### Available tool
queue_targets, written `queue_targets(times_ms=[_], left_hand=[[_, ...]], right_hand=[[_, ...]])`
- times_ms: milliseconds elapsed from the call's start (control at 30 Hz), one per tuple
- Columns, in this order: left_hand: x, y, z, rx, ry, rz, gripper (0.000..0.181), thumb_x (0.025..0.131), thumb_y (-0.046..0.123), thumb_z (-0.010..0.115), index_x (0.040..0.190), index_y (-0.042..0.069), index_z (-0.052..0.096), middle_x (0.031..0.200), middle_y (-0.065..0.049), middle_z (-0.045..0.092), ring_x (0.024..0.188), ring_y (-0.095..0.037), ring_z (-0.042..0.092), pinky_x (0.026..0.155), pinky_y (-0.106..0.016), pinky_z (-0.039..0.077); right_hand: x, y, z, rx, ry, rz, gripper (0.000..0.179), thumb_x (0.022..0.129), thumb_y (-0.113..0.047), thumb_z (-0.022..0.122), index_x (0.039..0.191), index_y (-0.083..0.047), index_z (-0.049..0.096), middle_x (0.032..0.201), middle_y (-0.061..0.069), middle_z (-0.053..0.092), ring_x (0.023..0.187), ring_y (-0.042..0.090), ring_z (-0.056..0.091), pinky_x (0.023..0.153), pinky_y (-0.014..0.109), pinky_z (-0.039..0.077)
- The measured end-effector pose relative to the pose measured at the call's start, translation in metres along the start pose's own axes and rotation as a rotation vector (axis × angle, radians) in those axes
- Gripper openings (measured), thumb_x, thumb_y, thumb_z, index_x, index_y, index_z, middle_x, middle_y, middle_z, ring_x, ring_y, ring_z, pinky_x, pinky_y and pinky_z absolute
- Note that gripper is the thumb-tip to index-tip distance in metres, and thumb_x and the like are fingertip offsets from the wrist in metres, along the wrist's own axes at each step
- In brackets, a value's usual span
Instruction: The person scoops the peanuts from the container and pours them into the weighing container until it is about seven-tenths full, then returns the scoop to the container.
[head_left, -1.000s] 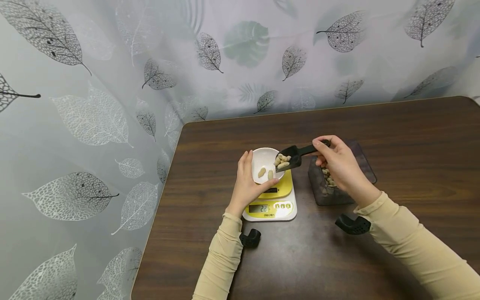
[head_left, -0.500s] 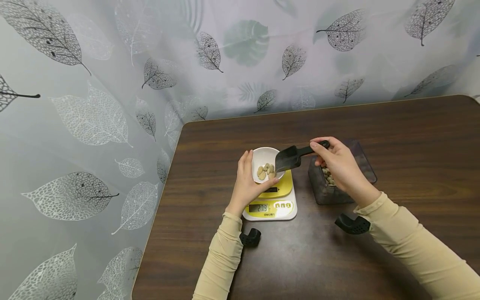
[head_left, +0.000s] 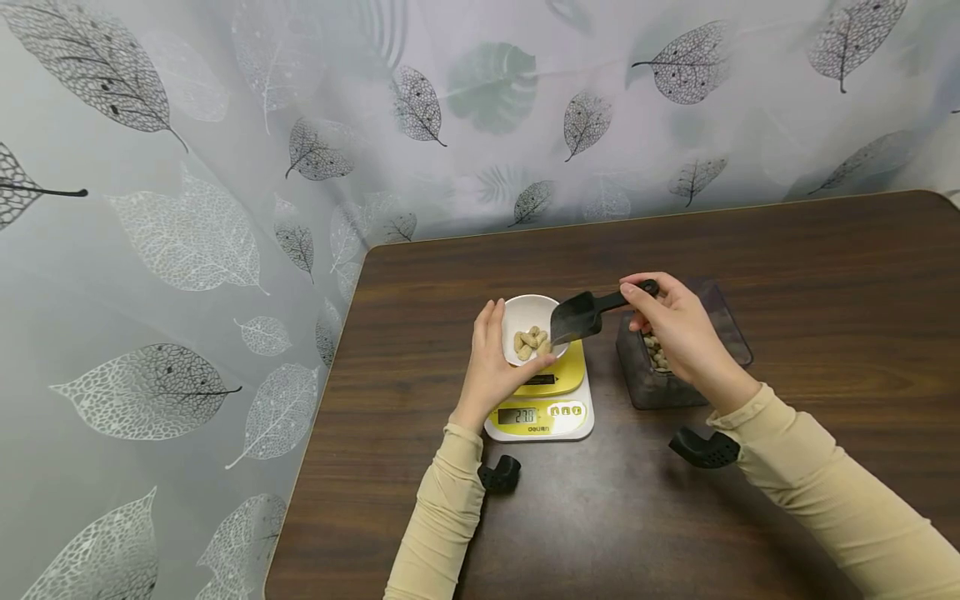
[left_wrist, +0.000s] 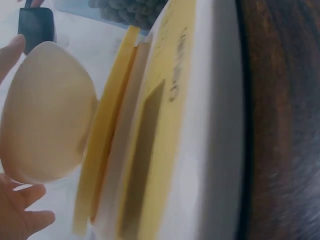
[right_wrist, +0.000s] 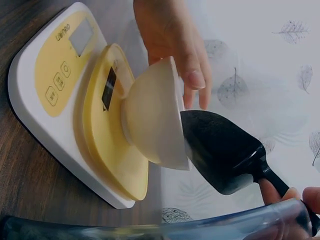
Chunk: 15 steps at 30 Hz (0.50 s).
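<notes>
Wood-grain surface (head_left: pixel 832 292), leaf-print backdrop (head_left: pixel 487 167). Right hand (head_left: pixel 678 329) pinches the black plastic scoop (head_left: pixel 577 319) by its handle; scoop runs left from those fingers, long axis toward the white bowl (head_left: pixel 525 312), blade at its right rim. Left hand (head_left: pixel 491 367), nearer the bowl, cups it between fingers and thumb. Smooth, round bowl on yellow-and-white digital scale (head_left: pixel 540 412), rough-shelled peanuts (head_left: pixel 530 341) inside. Translucent grey box (head_left: pixel 660 393) under right hand.

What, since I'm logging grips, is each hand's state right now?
Left hand: open, spread around the white bowl; whether it grips firmly cannot be told.
Right hand: closed, holding the black scoop.
</notes>
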<state>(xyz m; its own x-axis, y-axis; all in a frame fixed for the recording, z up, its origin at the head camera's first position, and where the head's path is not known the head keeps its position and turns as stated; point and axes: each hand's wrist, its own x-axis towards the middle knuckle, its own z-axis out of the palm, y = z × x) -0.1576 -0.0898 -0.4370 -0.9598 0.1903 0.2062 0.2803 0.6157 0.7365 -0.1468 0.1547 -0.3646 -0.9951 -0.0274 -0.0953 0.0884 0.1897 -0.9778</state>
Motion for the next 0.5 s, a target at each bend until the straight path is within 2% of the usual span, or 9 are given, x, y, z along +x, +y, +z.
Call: queue_targets(times_ms=[100, 233, 367, 500], left_hand=[[0.003, 0.005, -0.004, 0.025, 0.025, 0.013, 0.103, 0.071, 0.046, 0.077, 0.151, 0.017, 0.018, 0.154, -0.009, 0.017, 0.141, -0.029, 0.023, 0.108, -0.050, 0.033], [0.012, 0.015, -0.009, 0.045, 0.034, 0.041, 0.102, 0.072, 0.049, 0.075, 0.151, 0.021, 0.016, 0.156, -0.004, 0.015, 0.143, -0.025, 0.019, 0.109, -0.051, 0.030], [0.021, 0.032, -0.012, 0.031, 0.009, 0.079, 0.101, 0.073, 0.050, 0.074, 0.151, 0.025, 0.015, 0.156, 0.000, 0.013, 0.144, -0.024, 0.017, 0.109, -0.053, 0.030], [0.028, 0.051, -0.011, 0.043, -0.035, 0.117, 0.101, 0.073, 0.051, 0.074, 0.151, 0.028, 0.013, 0.156, 0.002, 0.013, 0.144, -0.023, 0.017, 0.108, -0.053, 0.031]], right_hand=[[-0.001, -0.002, -0.003, -0.001, 0.021, -0.009, 0.044, 0.094, -0.045, 0.048, 0.126, -0.015, 0.047, 0.083, -0.007, 0.054, 0.068, 0.008, 0.054, 0.070, 0.021, 0.047], [-0.002, -0.011, -0.010, 0.152, 0.031, -0.051, 0.037, 0.092, -0.040, 0.054, 0.120, -0.016, 0.050, 0.082, -0.006, 0.055, 0.066, 0.008, 0.054, 0.069, 0.019, 0.046], [-0.005, -0.022, -0.021, 0.334, 0.039, -0.126, 0.031, 0.091, -0.032, 0.058, 0.114, -0.013, 0.052, 0.087, -0.005, 0.054, 0.063, 0.008, 0.052, 0.067, 0.018, 0.045], [-0.008, -0.030, -0.035, 0.399, 0.079, -0.188, 0.029, 0.090, -0.028, 0.060, 0.112, -0.010, 0.053, 0.085, -0.004, 0.055, 0.061, 0.008, 0.052, 0.065, 0.017, 0.045]])
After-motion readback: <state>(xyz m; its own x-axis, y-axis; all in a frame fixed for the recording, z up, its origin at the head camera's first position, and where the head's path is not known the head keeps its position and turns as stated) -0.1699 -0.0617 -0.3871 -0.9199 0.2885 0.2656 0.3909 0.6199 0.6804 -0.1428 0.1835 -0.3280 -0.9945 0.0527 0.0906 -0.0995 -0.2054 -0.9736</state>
